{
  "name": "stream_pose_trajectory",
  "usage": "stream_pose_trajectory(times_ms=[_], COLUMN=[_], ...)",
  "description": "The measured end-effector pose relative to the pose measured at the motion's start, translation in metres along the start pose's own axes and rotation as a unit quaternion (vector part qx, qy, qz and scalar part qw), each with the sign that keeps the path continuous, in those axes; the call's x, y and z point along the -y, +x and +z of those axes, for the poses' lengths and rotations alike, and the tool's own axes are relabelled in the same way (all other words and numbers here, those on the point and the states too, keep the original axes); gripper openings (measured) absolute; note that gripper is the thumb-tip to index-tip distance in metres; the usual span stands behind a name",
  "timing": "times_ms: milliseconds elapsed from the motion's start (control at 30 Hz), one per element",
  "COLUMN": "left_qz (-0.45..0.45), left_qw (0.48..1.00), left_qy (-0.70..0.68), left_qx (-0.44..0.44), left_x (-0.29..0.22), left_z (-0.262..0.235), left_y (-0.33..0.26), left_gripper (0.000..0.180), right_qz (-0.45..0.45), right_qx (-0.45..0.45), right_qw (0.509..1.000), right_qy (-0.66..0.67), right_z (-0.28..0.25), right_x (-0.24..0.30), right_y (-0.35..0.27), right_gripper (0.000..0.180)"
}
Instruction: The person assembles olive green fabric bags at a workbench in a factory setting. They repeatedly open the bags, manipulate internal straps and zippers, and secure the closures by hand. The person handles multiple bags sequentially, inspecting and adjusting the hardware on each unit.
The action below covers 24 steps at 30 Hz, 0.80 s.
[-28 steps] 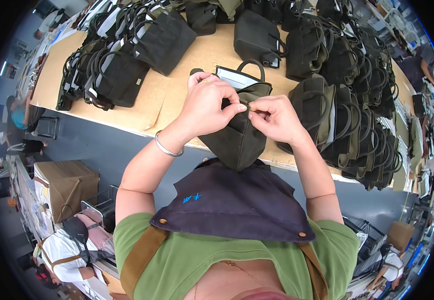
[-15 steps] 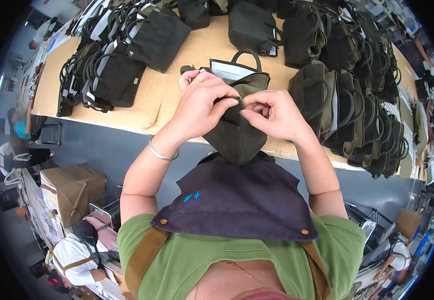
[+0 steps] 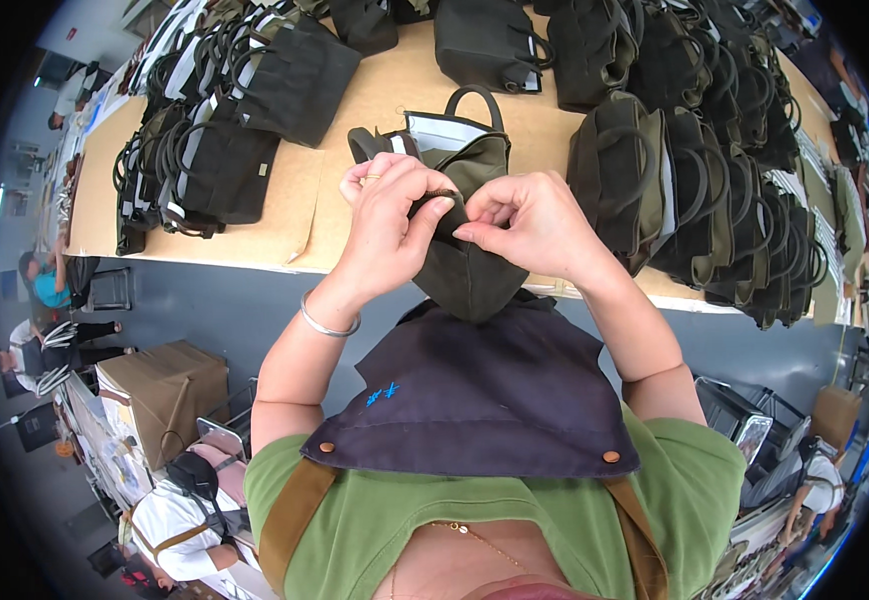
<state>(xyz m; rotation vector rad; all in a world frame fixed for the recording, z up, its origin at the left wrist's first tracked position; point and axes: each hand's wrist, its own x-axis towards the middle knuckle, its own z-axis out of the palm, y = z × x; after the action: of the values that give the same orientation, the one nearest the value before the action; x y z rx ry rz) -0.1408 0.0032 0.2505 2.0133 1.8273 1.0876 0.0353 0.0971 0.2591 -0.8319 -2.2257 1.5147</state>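
Observation:
An olive green tote bag (image 3: 470,270) with dark handles hangs over the near edge of the tan table (image 3: 355,150). My left hand (image 3: 390,220) and my right hand (image 3: 525,225) both pinch the bag's upper edge between thumb and fingers, close together above the table's edge. A white card or lining (image 3: 445,130) shows inside the bag's open mouth. A silver bangle (image 3: 327,322) sits on my left wrist.
Rows of dark and olive bags lie on the table at left (image 3: 205,150), far (image 3: 485,40) and right (image 3: 715,190). Below the table are a cardboard box (image 3: 160,385), metal racks, and other people seated at left (image 3: 50,275) and lower left (image 3: 180,510).
Both hands stayed pinched on the bag's top edge, shifting slightly and drawing closer to me; the view has tilted a little.

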Motion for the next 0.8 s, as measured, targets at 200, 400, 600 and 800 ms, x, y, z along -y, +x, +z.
stream_pose_trajectory(times_ms=[200, 400, 600, 800], left_qz=[-0.024, -0.055, -0.061, -0.063], left_qw=[0.998, 0.994, 0.995, 0.994], left_qy=[-0.038, -0.071, -0.066, -0.076], left_qx=[0.044, 0.059, 0.043, 0.039], left_x=[0.002, 0.001, -0.009, 0.001], left_z=[-0.002, -0.004, 0.001, 0.004], left_y=[0.002, 0.001, -0.001, 0.005], left_gripper=[0.007, 0.010, 0.006, 0.004], right_qz=[-0.006, 0.015, 0.002, 0.007], right_qx=[-0.002, 0.013, 0.008, 0.006], right_qw=[1.000, 0.999, 0.999, 0.998], right_qy=[0.022, 0.030, 0.053, 0.057], right_z=[0.004, 0.001, 0.004, 0.003], right_x=[-0.007, -0.006, -0.011, -0.013], right_y=[-0.005, -0.003, -0.003, 0.002], right_gripper=[0.016, 0.017, 0.016, 0.017])
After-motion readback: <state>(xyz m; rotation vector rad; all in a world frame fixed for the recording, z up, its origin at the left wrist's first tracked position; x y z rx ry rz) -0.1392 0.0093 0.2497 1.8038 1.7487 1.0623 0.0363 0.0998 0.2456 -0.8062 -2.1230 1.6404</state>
